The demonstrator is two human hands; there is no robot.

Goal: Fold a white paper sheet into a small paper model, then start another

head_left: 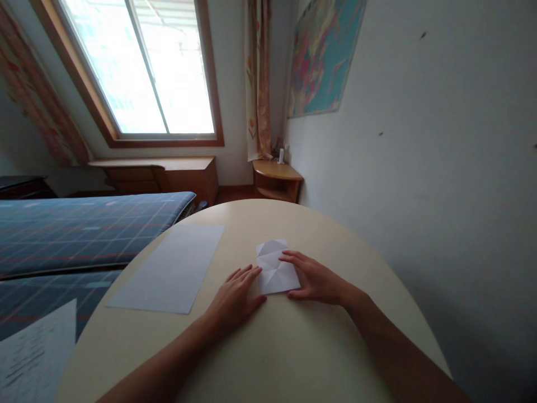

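A small folded sheet of white paper [274,274] with several crossing creases lies on the round cream table [285,358]. At its left edge rests my left hand [240,292], fingers stretched out and the thumb by the near left corner. My right hand [314,278] lies over the right edge, with its fingertips on the paper's face and the thumb beside the near right corner. Both hands have their fingers apart, and neither lifts the paper. The part of the paper under the right fingers is hidden.
A flat blank white sheet [170,271] lies on the table to the left. Beyond the table's left edge are a plaid blue mattress [92,229] and a printed page [39,355]. A corner stand [274,170] is at the back, and a white wall [440,184] at the right.
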